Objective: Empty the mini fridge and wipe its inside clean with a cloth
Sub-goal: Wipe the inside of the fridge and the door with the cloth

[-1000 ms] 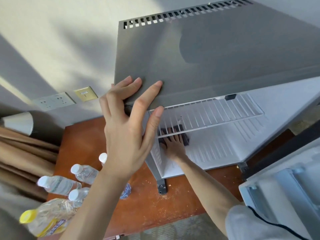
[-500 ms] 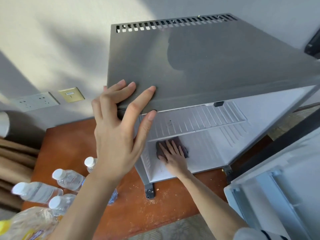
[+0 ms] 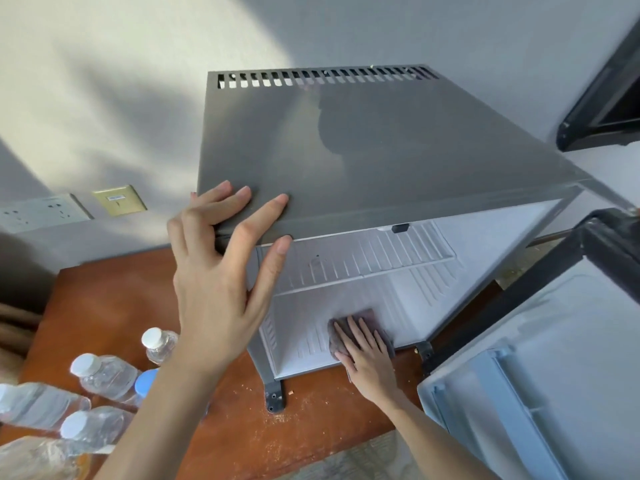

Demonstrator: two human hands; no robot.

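Observation:
The grey mini fridge (image 3: 363,143) stands on an orange-brown surface with its door (image 3: 540,375) swung open at the right. Inside, a white wire shelf (image 3: 363,258) spans the upper part and nothing stands on it. My left hand (image 3: 221,282) rests on the front left corner of the fridge top, fingers spread over the edge. My right hand (image 3: 367,355) lies flat on a dark grey cloth (image 3: 349,322), pressing it against the white floor of the fridge near the front lip.
Several clear water bottles (image 3: 104,375) lie on the orange-brown surface (image 3: 110,306) to the left of the fridge. Wall sockets (image 3: 41,211) and a brass plate (image 3: 119,199) sit on the wall behind. A dark screen edge (image 3: 606,109) hangs at the upper right.
My right hand has slid the cloth from the back left of the fridge floor forward and to the right, near the front lip. The left hand keeps its place on the fridge top.

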